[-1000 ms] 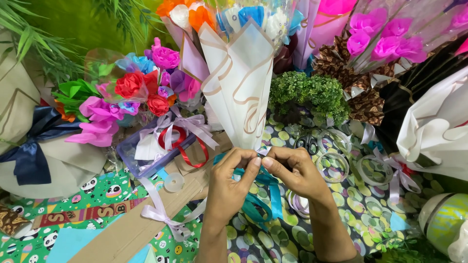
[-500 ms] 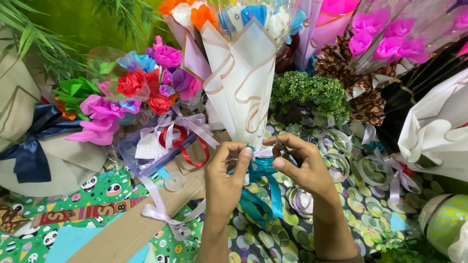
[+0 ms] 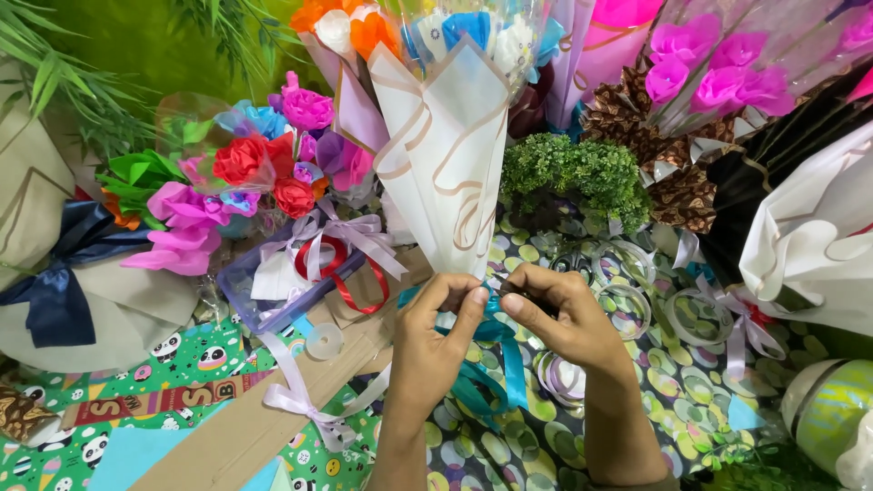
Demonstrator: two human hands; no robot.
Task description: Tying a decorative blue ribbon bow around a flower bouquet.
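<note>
Head view: left hand and right hand meet at the narrow base of the cone bouquet, which stands upright above them, wrapped in white paper with tan line work. Left grip: thumb and fingers pinched closed at the cone's tip. Right grip: fingertips pinched on something small just beside the tip; what it is cannot be told. A teal ribbon trails below the cone's base, between the wrists, onto the patterned bench.

Judgement: the step looks like binding the base with ribbon. To do it well, keep the left pinch firm on the gathered paper so the cone does not unroll, and draw the ribbon snug against the tip. Keep the tails free of the lilac bow left of the cone.
</note>
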